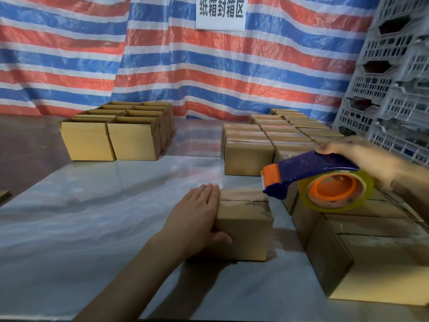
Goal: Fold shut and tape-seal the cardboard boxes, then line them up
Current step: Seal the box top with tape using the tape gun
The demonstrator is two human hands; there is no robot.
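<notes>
The small cardboard box (243, 226) is braced on the bench (116, 217) by the flat, released left hand (199, 212). The tape dispenser (308, 173) is grasped in the right hand (362, 156) above its right edge. Being only pressed, the box could be dragged and the tape wrinkled.

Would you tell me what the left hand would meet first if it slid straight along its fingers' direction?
The left hand would cross bare table, then probably meet the far group's front-left sealed box; depth is unclear.
</notes>
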